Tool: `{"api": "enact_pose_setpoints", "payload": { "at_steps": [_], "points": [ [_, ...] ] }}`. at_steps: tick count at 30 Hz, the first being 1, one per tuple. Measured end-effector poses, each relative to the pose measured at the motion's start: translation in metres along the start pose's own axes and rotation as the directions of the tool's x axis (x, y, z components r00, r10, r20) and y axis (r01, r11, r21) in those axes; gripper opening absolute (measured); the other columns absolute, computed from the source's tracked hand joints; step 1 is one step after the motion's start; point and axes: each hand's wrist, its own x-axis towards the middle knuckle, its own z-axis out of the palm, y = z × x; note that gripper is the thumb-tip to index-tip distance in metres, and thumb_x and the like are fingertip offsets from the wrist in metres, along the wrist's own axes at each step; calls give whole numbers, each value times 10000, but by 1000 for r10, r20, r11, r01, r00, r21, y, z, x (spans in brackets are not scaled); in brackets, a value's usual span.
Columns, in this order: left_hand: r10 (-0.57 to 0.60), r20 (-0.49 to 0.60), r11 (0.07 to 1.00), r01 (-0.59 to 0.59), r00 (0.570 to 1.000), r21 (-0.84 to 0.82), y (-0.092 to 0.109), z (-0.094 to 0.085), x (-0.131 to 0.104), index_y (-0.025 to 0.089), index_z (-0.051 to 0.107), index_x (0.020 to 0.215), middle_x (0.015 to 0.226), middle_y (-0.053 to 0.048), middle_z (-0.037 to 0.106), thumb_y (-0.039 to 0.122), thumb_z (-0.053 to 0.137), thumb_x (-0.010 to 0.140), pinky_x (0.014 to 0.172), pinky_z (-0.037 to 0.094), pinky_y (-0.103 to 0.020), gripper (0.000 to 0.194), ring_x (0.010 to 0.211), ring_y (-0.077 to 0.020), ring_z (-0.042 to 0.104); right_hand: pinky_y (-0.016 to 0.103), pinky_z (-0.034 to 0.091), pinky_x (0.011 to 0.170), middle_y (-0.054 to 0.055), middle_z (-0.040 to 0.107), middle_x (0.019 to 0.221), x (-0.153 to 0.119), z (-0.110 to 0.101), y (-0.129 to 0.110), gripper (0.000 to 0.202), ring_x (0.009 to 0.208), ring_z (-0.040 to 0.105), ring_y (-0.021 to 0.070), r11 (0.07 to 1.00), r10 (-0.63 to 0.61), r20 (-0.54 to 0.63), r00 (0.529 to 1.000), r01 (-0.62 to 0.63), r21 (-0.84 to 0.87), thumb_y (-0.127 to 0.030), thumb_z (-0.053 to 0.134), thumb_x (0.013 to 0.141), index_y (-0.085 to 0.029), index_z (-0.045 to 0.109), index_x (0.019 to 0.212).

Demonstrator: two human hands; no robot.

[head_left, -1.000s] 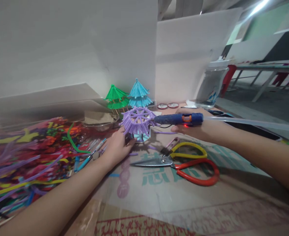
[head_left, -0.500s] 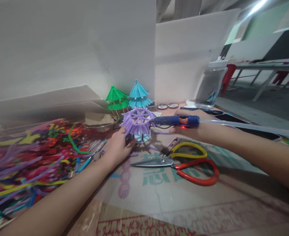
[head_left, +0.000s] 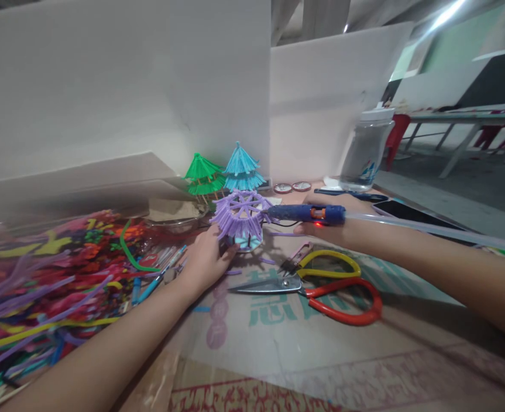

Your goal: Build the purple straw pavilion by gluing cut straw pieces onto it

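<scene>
A small purple pavilion (head_left: 240, 213) with a fringed, spoked roof stands on a pale base at the centre. My left hand (head_left: 207, 254) grips its lower left side, thumb by the base. My right hand (head_left: 327, 229) is closed around a blue glue gun (head_left: 306, 213) with a red light and a long clear glue stick at its rear. The nozzle points left and meets the right edge of the purple roof. Behind stand a green pavilion (head_left: 201, 171) and a light blue one (head_left: 240, 166).
Scissors (head_left: 286, 283) with yellow and red handles lie in front, beside small snips. Colourful pipe cleaners (head_left: 55, 274) are heaped at the left. A clear bottle (head_left: 366, 151), a dark phone (head_left: 410, 214) and two round tins (head_left: 292, 187) are at the back and right.
The view has shifted very slightly. Both hands, the glue gun and the purple pavilion hold almost the same places.
</scene>
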Motion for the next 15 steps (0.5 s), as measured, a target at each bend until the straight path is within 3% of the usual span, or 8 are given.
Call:
{"api": "enact_pose_setpoints", "payload": {
  "at_steps": [7,12,15],
  "points": [
    [-28,5,999,28,1000,16,-1,1,-1,171,524,1258,1219,-147,638,379,540,905,967,480,-457,410,1138,-324,596,278,385,538,8,659,724,-2,-5,-2,290,648,601,190,992,-128,-7,992,128,-6,-538,679,790,-252,642,766],
    [-46,5,998,46,999,31,-2,1,-1,170,547,1206,1156,-142,653,374,546,899,926,496,-438,369,1078,-310,616,279,396,540,8,657,717,-4,-6,-4,267,640,613,195,998,-60,-23,998,59,-23,-523,692,786,-259,649,785],
    [-17,-3,1000,17,1000,26,-2,1,-1,191,539,1230,1157,-126,652,371,547,899,929,495,-419,376,1088,-302,619,274,395,530,1,657,704,-3,-5,-2,272,623,614,187,996,-91,-13,996,90,-27,-526,695,783,-258,649,785]
  ]
}}
